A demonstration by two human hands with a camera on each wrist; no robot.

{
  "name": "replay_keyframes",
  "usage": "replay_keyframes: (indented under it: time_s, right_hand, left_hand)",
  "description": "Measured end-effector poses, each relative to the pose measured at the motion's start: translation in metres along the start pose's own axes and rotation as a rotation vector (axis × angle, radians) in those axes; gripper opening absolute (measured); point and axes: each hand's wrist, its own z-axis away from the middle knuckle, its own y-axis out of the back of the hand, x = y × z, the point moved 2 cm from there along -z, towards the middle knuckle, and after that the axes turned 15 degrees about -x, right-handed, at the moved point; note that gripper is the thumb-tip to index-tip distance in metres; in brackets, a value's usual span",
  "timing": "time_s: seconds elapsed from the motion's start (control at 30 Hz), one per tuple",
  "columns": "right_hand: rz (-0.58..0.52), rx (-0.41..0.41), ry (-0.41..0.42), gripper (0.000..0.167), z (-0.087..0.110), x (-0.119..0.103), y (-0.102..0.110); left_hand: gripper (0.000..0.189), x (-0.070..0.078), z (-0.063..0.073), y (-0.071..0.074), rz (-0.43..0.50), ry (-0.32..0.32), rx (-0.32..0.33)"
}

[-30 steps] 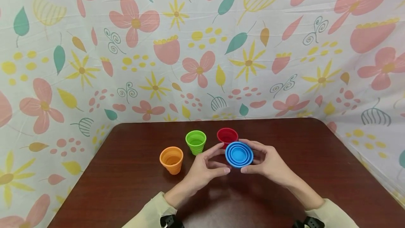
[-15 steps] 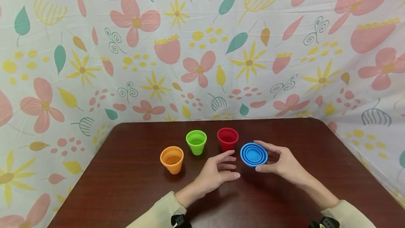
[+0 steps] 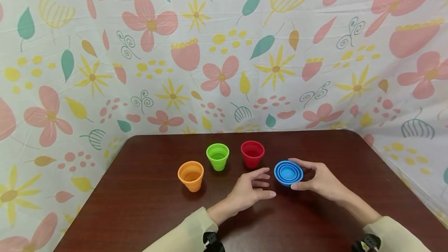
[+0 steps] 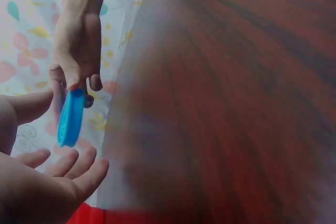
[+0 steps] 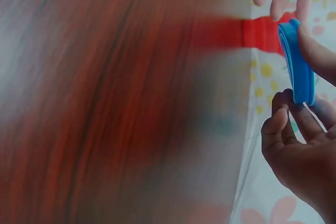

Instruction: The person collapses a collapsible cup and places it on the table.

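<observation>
A blue collapsible cup point(image 3: 288, 173), folded flat into rings, is pinched at its right side by my right hand point(image 3: 320, 180). The right wrist view shows the blue cup point(image 5: 297, 64) edge-on between thumb and fingers. To its left, my left hand point(image 3: 250, 190) holds nothing, its fingers spread and apart from the cup. In the left wrist view the left hand's fingers point(image 4: 79, 171) show beside the cup. A red cup point(image 3: 252, 154) stands just behind the left hand. Further left stand a green cup point(image 3: 217, 157) and an orange cup point(image 3: 191, 176), all three expanded and upright.
The dark brown wooden table point(image 3: 154, 205) has rounded far corners. A white cloth point(image 3: 224, 69) with flowers and leaves hangs right behind it and along the sides.
The left hand has let go of the blue cup. My right hand has carried the cup rightward and slightly nearer, and the left hand has also drifted right. The other cups have stayed put.
</observation>
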Motion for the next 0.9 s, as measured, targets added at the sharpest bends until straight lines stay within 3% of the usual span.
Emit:
replay_keyframes:
  time_s: [0.4, 0.67, 0.9]
  right_hand:
    - [0.054, -0.043, 0.024, 0.077, 0.009, 0.031, 0.02]
    - [0.147, -0.064, -0.01, 0.077, 0.012, 0.039, 0.029]
    - [0.152, -0.11, -0.025, 0.077, 0.01, 0.044, 0.034]
  left_hand:
    - [0.066, 0.001, -0.016, -0.009, -0.045, 0.052, 0.005]
    - [0.067, 0.0, -0.021, -0.015, -0.036, 0.051, -0.001]
    - [0.068, -0.002, -0.025, -0.015, -0.054, 0.075, 0.002]
